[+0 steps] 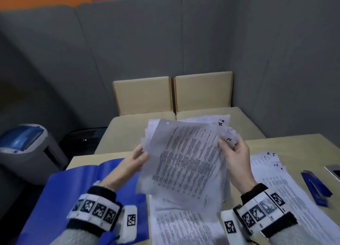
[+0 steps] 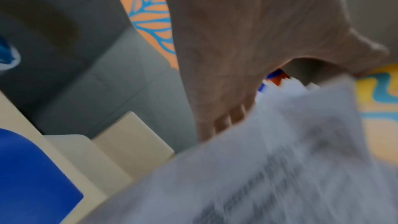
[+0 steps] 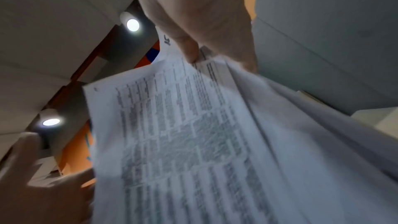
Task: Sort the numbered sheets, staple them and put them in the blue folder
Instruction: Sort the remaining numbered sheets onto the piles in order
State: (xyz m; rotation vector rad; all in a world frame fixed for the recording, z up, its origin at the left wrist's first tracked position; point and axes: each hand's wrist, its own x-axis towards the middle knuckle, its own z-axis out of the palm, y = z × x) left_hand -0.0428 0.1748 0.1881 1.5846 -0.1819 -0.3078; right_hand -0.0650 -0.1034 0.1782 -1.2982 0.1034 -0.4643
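I hold a fanned stack of printed sheets (image 1: pixel 185 160) up above the table with both hands. My left hand (image 1: pixel 137 159) grips the stack's left edge, fingers behind the paper. My right hand (image 1: pixel 232 152) pinches the upper right corners, where handwritten numbers show. In the right wrist view the thumb presses the top of the sheets (image 3: pixel 183 125); the left wrist view shows the blurred sheets (image 2: pixel 280 168) under the hand. More numbered sheets (image 1: pixel 276 178) lie on the table at right and below the stack (image 1: pixel 184 228). The open blue folder (image 1: pixel 70 193) lies flat at left. A blue stapler (image 1: pixel 316 187) rests at far right.
The table (image 1: pixel 298 143) is light wood. Two beige seats (image 1: pixel 171 95) stand behind it against grey padded walls. A grey bin with a blue lid (image 1: pixel 25 145) stands on the floor at left. A dark flat object (image 1: pixel 334 170) lies at the right edge.
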